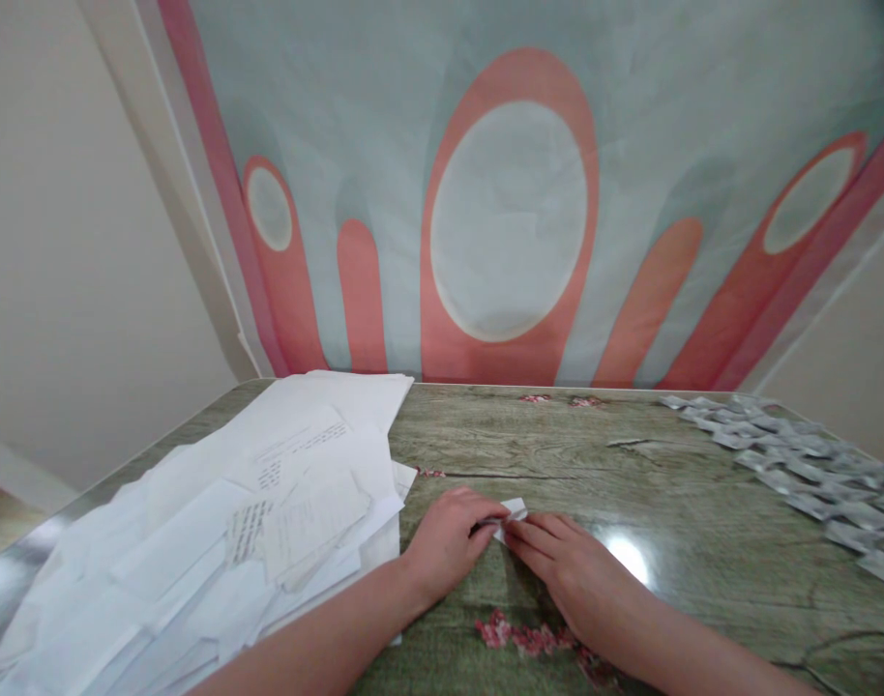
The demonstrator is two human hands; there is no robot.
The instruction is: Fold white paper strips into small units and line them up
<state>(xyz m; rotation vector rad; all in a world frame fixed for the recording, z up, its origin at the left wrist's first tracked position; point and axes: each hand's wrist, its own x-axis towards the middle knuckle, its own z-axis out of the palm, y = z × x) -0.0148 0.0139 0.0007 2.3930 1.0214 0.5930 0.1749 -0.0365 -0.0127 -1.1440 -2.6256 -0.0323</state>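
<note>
Wood-grain tabletop (478, 435) is running back to a printed backdrop (384, 58), with loose papers (326, 416) spreading across the left, probably for easy reach. Folded-looking pieces (776, 454) are sitting in rows on the right, likely so they're not mixing with that pile. Near the middle, the left hand (453, 536) is pinching a white paper slip (515, 507), while the right hand (583, 570) is resting its fingertips on it, seemingly for steadiness; can't tell if that thumb's gripping too.
</note>
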